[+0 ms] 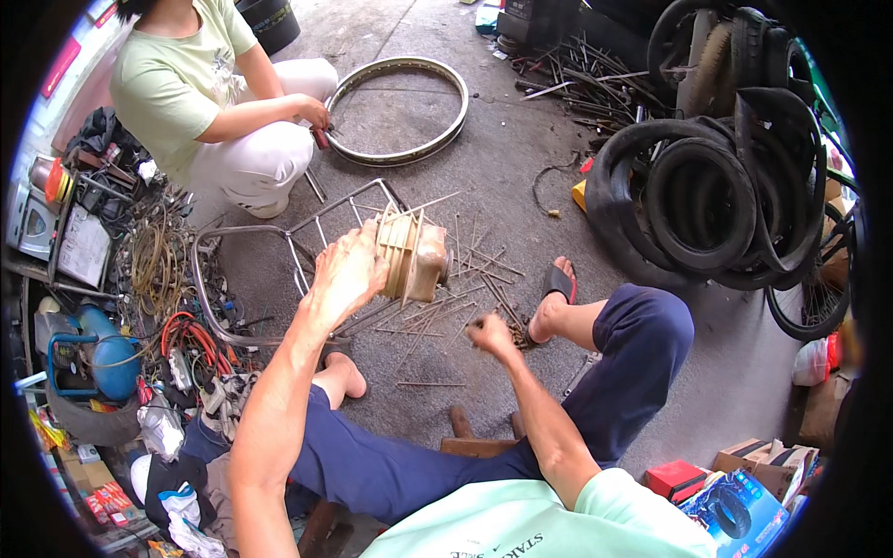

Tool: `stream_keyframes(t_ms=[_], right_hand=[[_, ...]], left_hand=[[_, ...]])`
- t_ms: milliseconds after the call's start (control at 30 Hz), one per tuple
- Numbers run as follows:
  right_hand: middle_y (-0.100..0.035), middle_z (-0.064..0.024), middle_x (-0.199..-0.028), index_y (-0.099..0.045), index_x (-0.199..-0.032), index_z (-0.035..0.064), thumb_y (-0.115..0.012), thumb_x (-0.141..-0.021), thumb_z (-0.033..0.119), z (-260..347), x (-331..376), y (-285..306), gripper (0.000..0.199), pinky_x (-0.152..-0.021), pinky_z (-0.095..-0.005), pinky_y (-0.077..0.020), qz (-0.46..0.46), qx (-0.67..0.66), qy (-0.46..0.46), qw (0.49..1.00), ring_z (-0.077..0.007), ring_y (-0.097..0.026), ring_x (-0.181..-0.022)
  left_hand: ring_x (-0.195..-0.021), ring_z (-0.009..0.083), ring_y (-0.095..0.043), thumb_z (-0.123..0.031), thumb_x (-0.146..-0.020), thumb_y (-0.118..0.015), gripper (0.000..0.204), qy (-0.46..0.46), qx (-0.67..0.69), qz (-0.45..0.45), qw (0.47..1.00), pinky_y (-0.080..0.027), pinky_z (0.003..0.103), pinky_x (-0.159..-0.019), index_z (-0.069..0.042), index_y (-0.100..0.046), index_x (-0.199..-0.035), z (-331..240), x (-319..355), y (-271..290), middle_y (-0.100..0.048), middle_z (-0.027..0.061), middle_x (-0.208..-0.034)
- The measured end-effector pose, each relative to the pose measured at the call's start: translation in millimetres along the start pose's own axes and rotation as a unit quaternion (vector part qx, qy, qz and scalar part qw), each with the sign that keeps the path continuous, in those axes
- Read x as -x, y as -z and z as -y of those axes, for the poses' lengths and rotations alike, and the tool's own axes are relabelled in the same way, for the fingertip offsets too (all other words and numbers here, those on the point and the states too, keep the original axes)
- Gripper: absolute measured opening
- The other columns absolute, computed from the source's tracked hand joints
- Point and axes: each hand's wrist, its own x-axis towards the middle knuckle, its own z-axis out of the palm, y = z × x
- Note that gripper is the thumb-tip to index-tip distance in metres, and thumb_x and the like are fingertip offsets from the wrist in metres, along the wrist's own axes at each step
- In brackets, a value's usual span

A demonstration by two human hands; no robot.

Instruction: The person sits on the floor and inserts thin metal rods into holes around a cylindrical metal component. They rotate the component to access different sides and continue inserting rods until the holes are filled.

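My left hand point(349, 270) is closed on a yellowed, boxy, ribbed piece point(427, 260) with rounded corners, held up off the floor. Its far side and anything inside are hidden from me. Thin metal rods point(433, 316), like wheel spokes, lie scattered beneath and around it. To the right, my right hand point(491, 335) hovers low over the rods, fingers curled in; whatever they hold, if anything, is too small to make out. Beside my left hand a bent metal tube frame point(197, 270) lies on the floor.
At the far left another person point(177, 102) crouches, a hand at a bare wheel rim point(463, 98). Black tyres point(702, 205) are heaped at right, with a pile of metal rods point(595, 79) behind. Clutter and cables point(153, 246) line the left; boxes point(735, 511) stand at lower right.
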Motion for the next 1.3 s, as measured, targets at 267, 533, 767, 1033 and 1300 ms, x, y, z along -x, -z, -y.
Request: stream_keyframes(t_ms=[267, 533, 767, 1033, 1300], right_hand=[[-0.066, -0.0266, -0.11, -0.042, -0.141, 0.0114, -0.064, -0.076, 0.018, -3.5, -2.1, -58.7, 0.069, -0.092, -0.0492, -0.0515, 0.152, 0.159, 0.013, 0.975, -0.0403, -0.063, -0.108], [-0.057, -0.0272, -0.126, -0.039, -0.145, 0.0174, -0.066, -0.08, 0.02, 4.5, -16.0, -52.9, 0.07, -0.094, -0.0518, -0.0502, 0.143, 0.183, -0.026, 0.972, -0.0442, -0.061, -0.11], [-0.066, -0.0276, -0.098, -0.067, -0.095, -0.0019, -0.064, -0.08, 0.018, -14.8, -9.8, -68.9, 0.025, -0.077, -0.05, -0.0558, -0.005, 0.126, -0.004, 0.992, -0.0439, -0.067, -0.093], [-0.068, -0.0281, -0.1, -0.07, -0.092, -0.0012, -0.066, -0.067, 0.017, -31.7, -17.9, -81.6, 0.032, -0.085, -0.0486, -0.0534, -0.129, -0.047, -0.222, 0.965, -0.044, -0.066, -0.099], [-0.067, -0.0161, -0.076, -0.068, -0.078, 0.0004, -0.072, -0.072, 0.033, -37.7, -16.4, -86.5, 0.033, -0.06, -0.0393, -0.0498, -0.057, -0.168, -0.199, 0.964, -0.0282, -0.066, -0.069]], left_hand=[[-0.098, 0.045, -0.063, -0.022, -0.087, -0.064, 0.055, -0.023, 0.025, 0.014, 0.999, -0.051, 0.048, -0.085, 0.002, -0.049, -0.134, -11.6, 11.9, 16.9, -0.062, 0.0261, -0.111], [-0.077, 0.0399, -0.063, -0.014, -0.084, -0.069, 0.06, -0.038, 0.05, 0.011, 0.998, -0.051, 0.045, -0.069, 0.003, -0.047, -0.137, -1.0, 18.3, 9.2, -0.06, 0.0227, -0.092], [-0.069, 0.0358, -0.063, -0.01, -0.081, -0.07, 0.06, -0.077, 0.004, 0.01, 0.997, -0.052, 0.043, -0.063, 0.008, -0.048, -0.134, -8.8, 7.6, 10.3, -0.058, 0.0205, -0.089], [-0.082, 0.0378, -0.062, -0.015, -0.077, -0.073, 0.065, -0.082, -0.069, 0.035, 0.994, -0.051, 0.045, -0.072, 0.012, -0.047, -0.13, -18.5, 5.4, 15.6, -0.06, 0.0209, -0.089], [-0.084, 0.0379, -0.065, -0.02, -0.079, -0.072, 0.062, -0.072, -0.089, 0.044, 0.992, -0.052, 0.045, -0.074, 0.014, -0.049, -0.125, -24.0, 3.6, 17.7, -0.063, 0.025, -0.095]])
